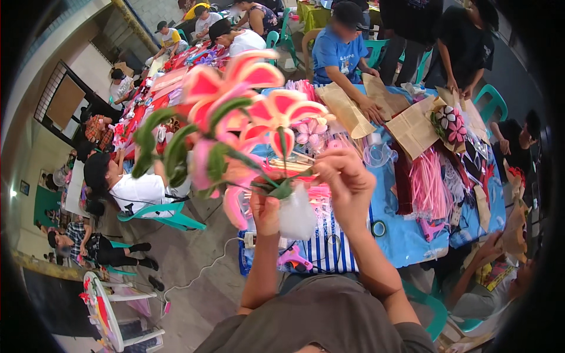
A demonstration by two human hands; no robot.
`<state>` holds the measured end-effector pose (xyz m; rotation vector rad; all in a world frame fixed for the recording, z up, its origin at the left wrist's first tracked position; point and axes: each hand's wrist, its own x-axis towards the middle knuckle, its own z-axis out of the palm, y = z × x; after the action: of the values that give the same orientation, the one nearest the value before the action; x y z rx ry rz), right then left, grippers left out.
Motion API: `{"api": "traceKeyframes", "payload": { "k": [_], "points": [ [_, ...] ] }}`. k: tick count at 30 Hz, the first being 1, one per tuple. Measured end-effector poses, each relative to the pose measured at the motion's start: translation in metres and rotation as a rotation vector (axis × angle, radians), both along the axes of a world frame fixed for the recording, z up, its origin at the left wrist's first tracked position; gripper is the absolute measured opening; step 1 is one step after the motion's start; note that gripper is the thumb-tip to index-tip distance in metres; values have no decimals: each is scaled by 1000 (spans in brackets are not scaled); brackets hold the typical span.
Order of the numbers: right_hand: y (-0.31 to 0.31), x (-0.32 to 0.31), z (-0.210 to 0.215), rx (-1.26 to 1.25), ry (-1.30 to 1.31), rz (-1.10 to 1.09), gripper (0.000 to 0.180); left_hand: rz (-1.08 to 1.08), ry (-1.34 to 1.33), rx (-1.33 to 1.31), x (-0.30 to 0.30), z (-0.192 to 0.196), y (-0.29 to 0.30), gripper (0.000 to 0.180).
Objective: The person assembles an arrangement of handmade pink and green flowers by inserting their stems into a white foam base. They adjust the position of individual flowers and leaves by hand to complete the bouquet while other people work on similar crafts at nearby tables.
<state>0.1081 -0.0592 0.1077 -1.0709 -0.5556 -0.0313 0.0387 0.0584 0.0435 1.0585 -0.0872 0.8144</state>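
Left hand (266, 207) grips the artificial flower bunch (235, 117) by its stems; right hand (344, 176) pinches one stem above the blue table (406, 235).

blue-clothed table (406, 235) with pink strips (428, 185), brown paper sheets (412, 129), tape roll (378, 228)

A bare grey concrete floor (194, 259) runs beneath a long counter (412, 235) covered in blue cloth. Teal plastic chairs (170, 215) stand along its sides, and another teal chair (491, 103) sits at the far right. A white plastic chair (112, 317) stands near the lower left. The pale wall (65, 65) on the left holds a dark-framed opening (65, 103). A white cable (203, 267) trails across the floor.
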Motion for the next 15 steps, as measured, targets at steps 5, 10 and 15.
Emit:
{"api": "traceKeyframes", "payload": {
  "k": [5,10,15],
  "points": [
    [-8,10,3,33,81,58,5,44,33,26,-2,13,9,49],
    [-11,11,9,63,354,352,31,-39,5,97,-2,14,8,46],
    [-8,13,7,-133,300,458,27,-143,34,149,0,19,9,47]
  ]
}}
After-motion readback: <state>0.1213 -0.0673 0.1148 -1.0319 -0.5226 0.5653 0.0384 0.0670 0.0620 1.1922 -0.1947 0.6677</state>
